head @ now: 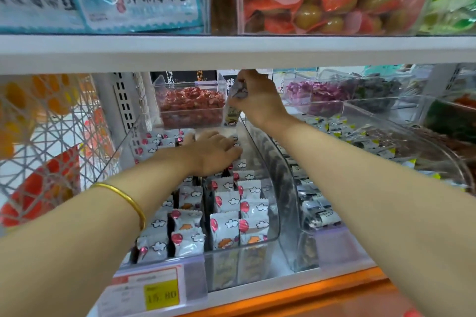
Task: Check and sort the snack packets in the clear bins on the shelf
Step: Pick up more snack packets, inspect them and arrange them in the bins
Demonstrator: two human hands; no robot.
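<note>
A clear bin (270,213) on the lower shelf holds rows of white snack packets (231,224) printed with red balloons and clouds. My left hand (211,152) lies palm down on the packets near the back of this bin, fingers spread, gripping nothing. My right hand (257,96) is raised behind the bin, just under the upper shelf, and pinches a small silvery packet (235,100) that hangs down from its fingers. To the right stands a second clear bin (381,121) with black-and-white packets (319,213).
A bin of red-wrapped snacks (190,105) stands at the back. The white upper shelf (231,53) carries seaweed packs and a bin of sealed eggs. A price tag (159,291) sits on the orange shelf edge. A white wire rack (46,152) is at left.
</note>
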